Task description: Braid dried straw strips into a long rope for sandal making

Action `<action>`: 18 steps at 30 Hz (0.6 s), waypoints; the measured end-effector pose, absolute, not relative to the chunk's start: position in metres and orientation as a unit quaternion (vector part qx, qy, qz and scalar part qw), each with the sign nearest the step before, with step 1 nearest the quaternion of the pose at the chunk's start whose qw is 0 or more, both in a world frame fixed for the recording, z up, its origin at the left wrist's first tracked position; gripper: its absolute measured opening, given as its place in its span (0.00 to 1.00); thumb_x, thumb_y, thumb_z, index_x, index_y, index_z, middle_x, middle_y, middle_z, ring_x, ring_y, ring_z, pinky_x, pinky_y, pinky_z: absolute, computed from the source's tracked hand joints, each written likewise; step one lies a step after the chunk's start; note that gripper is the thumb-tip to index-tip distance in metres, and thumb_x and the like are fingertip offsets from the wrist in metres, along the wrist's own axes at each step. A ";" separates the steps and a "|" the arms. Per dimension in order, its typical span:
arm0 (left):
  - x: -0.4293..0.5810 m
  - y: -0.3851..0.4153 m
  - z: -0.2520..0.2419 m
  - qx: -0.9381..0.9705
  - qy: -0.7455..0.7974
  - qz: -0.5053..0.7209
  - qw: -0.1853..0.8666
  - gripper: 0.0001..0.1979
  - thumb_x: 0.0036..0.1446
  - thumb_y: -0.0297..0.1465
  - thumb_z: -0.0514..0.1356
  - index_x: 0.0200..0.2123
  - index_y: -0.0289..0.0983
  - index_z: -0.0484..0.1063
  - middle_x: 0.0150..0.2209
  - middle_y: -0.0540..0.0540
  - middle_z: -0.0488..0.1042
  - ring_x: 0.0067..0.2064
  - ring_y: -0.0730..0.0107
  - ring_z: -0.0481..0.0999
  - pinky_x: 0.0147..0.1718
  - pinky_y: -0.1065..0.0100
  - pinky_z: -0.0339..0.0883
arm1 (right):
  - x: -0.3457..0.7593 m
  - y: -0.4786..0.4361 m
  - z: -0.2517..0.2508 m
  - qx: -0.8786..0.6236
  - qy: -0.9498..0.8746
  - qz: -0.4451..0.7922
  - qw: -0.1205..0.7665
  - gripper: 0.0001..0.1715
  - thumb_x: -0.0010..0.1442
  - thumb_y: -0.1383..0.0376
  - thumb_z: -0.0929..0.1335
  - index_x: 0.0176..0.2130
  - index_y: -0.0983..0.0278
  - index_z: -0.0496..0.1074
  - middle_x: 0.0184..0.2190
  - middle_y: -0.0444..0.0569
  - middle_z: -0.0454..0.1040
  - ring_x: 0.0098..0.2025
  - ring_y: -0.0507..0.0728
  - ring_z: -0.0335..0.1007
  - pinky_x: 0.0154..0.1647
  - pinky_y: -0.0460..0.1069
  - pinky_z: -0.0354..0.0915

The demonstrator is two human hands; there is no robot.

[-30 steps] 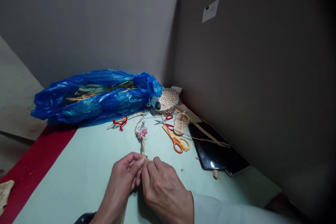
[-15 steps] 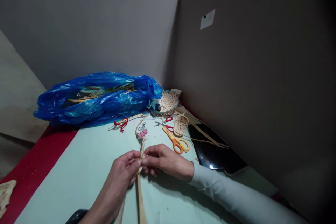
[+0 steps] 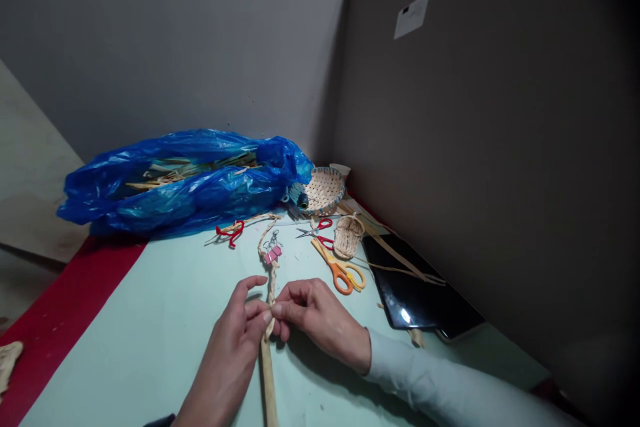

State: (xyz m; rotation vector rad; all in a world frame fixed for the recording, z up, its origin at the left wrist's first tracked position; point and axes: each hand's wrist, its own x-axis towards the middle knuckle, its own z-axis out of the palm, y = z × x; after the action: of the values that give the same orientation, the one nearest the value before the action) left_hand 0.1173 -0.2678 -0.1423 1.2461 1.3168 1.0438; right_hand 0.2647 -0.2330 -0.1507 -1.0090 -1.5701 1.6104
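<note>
A braided straw cord (image 3: 271, 279) lies on the pale green table (image 3: 150, 320), running away from me to a pink binder clip (image 3: 273, 253) clamped on it. My left hand (image 3: 240, 333) pinches the near end of the braid with thumb and middle fingers, its forefinger lifted. My right hand (image 3: 313, 317) pinches the same spot from the right, fingers curled. A loose flat straw strip (image 3: 268, 380) trails from the pinch toward me.
A blue plastic bag (image 3: 185, 180) of straw lies at the back. Orange scissors (image 3: 340, 272), small red scissors (image 3: 317, 232), a tiny woven basket (image 3: 347, 235), a round woven tray (image 3: 323, 190) and a black tablet (image 3: 415, 293) sit right, by grey partition walls. A red border (image 3: 65, 320) edges the left.
My right hand has swung from directly in front of me out to the right side of the braid. The straw strips toward me have come into view. My left forefinger has lifted.
</note>
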 end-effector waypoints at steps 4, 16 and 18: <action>0.114 -0.270 -0.137 0.594 0.586 0.342 0.432 0.17 0.59 0.38 0.54 0.50 0.41 0.61 0.30 0.49 0.80 0.34 0.62 0.76 0.38 0.67 0.61 | 0.265 -0.236 -0.152 -0.408 -0.620 0.578 0.339 0.11 0.57 0.63 0.66 0.28 0.67 0.70 0.21 0.46 0.73 0.24 0.50 0.65 0.27 0.44 0.59; 0.108 -0.272 -0.121 0.617 0.678 0.249 0.312 0.11 0.56 0.38 0.55 0.30 0.39 0.74 0.28 0.50 0.79 0.33 0.62 0.77 0.31 0.70 0.64 | 0.266 -0.242 -0.139 -0.465 -0.690 0.447 0.328 0.09 0.55 0.68 0.64 0.25 0.66 0.70 0.20 0.44 0.72 0.22 0.49 0.62 0.23 0.43 0.54; 0.111 -0.278 -0.127 0.655 0.662 0.259 0.257 0.11 0.58 0.37 0.55 0.30 0.40 0.74 0.27 0.51 0.79 0.30 0.65 0.77 0.29 0.71 0.65 | 0.266 -0.242 -0.140 -0.460 -0.681 0.461 0.336 0.09 0.56 0.68 0.64 0.25 0.66 0.70 0.20 0.44 0.72 0.23 0.50 0.65 0.25 0.43 0.57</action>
State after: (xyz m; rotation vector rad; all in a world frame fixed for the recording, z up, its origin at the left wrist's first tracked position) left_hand 0.1109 -0.2780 -0.1272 1.7756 1.7951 0.7023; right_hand 0.2658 -0.2423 -0.1398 -1.2000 -1.7753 1.2020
